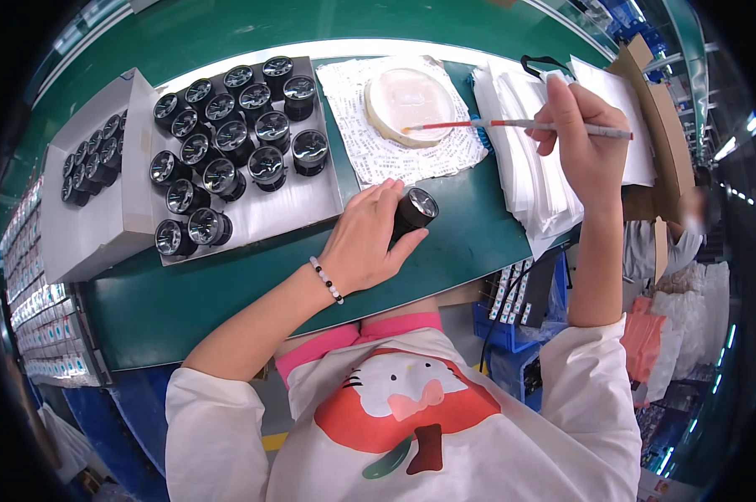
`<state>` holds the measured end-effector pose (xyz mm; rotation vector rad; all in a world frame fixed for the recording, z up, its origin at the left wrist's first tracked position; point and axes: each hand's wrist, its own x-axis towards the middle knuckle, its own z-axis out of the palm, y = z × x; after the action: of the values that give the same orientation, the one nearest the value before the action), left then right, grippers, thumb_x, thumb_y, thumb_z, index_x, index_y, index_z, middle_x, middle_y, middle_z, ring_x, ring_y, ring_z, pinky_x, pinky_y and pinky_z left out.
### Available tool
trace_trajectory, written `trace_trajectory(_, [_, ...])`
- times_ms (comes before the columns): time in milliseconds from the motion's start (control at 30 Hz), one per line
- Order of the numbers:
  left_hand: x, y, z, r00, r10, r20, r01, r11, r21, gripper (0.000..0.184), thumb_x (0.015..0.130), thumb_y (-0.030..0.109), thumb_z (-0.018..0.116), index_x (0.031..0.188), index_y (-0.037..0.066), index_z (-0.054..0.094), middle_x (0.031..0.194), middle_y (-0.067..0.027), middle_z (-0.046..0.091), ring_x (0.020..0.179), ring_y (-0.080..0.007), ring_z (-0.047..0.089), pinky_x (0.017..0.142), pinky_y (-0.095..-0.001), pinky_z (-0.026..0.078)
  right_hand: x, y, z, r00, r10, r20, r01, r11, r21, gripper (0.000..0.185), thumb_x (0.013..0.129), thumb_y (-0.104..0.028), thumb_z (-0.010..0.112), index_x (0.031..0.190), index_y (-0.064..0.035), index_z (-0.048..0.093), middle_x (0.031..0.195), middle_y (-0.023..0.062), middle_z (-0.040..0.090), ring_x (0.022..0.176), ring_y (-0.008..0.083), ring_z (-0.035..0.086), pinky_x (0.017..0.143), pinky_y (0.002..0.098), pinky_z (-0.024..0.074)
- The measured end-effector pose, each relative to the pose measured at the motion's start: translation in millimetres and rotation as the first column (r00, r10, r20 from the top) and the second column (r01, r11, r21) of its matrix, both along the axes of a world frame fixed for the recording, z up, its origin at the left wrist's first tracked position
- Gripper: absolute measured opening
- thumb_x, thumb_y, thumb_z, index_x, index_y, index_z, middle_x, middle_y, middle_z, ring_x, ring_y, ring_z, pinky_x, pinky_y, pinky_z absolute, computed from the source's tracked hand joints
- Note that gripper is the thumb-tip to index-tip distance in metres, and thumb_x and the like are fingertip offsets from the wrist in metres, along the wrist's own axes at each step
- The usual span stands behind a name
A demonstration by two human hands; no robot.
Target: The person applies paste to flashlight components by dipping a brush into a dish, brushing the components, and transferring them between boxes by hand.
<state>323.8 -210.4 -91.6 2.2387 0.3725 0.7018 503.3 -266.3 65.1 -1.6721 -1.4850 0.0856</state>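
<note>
My left hand point(366, 237), with a beaded bracelet on its wrist, is wrapped round a black cylindrical part with a clear lens top point(416, 207) at the green table's middle. My right hand point(576, 125) is raised at the right and pinches a thin red and grey brush point(512, 124). The brush lies nearly level, its tip at the lower rim of a round shallow dish point(410, 102) with whitish contents. Under the dish is a printed paper sheet point(374, 157). Left of it, a white tray point(282, 201) holds several similar black parts point(222, 178).
A second white box point(97, 226) with several black parts stands far left. Stacked white sheets point(535, 167) lie right of the dish, beside an open cardboard box point(658, 125). Blue crates point(504, 333) are below the table edge. Another person's sleeve point(686, 248) shows at the right.
</note>
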Motion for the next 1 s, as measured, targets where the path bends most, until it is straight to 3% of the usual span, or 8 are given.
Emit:
trace_trajectory(267, [0,2,6,1.0,-0.015,-0.025,0.014,0.999,-0.04,0.054,0.073,0.023,0.058,0.113,-0.007,0.035,0.106,-0.0227,0.048,0.101,-0.0364,0.043,0.089,-0.0388,0.031,0,12,-12,0.991,0.047,0.127,-0.061,0.992,0.107,0.031,0.081,-0.016,0.055,0.055,0.0007,0.051,0.046,0.0014,0.048,0.04,0.0045,0.042,0.036,0.0175,0.0303])
trace_trajectory(467, [0,2,1,1.0,0.002,-0.009,-0.002,1.0,0.001,0.054,0.073,0.022,0.059,0.113,-0.007,0.036,0.105,-0.0222,0.049,0.1,-0.036,0.044,0.088,-0.0388,0.032,5,18,-18,0.955,0.098,0.28,-0.113,0.993,0.035,0.031,0.079,-0.013,0.056,0.053,0.0012,0.048,0.043,0.0032,0.044,0.037,0.0055,0.035,0.036,0.0217,0.0262])
trace_trajectory(567, [0,1,2,1.0,0.003,-0.007,-0.003,1.0,-0.017,0.055,0.073,0.021,0.059,0.113,-0.008,0.036,0.105,-0.0219,0.049,0.1,-0.0359,0.045,0.087,-0.0389,0.033,5,17,-11,0.977,0.076,0.197,-0.065,0.996,-0.061,0.032,0.08,-0.014,0.054,0.052,0.0007,0.048,0.042,0.0032,0.044,0.037,0.0057,0.036,0.036,0.0221,0.027])
trace_trajectory(767, [1,1,1,1.0,0.009,-0.005,-0.009,1.0,0.001,0.054,0.073,0.021,0.059,0.113,-0.007,0.035,0.106,-0.0212,0.048,0.1,-0.0355,0.045,0.087,-0.0387,0.033,9,12,1,0.97,0.151,0.189,-0.131,0.985,-0.111,0.033,0.08,-0.014,0.053,0.051,0.0002,0.048,0.041,0.0036,0.044,0.037,0.0066,0.036,0.036,0.0225,0.027])
trace_trajectory(1000, [1,0,0,1.0,0.019,-0.011,-0.019,0.999,0.032,0.055,0.073,0.021,0.058,0.114,-0.006,0.033,0.108,-0.0202,0.048,0.1,-0.0346,0.045,0.087,-0.0384,0.033,23,7,11,0.89,0.304,0.339,-0.256,0.95,-0.18,0.034,0.078,-0.015,0.056,0.049,0.0002,0.046,0.042,0.0061,0.043,0.036,0.0124,0.035,0.037,0.0253,0.0271])
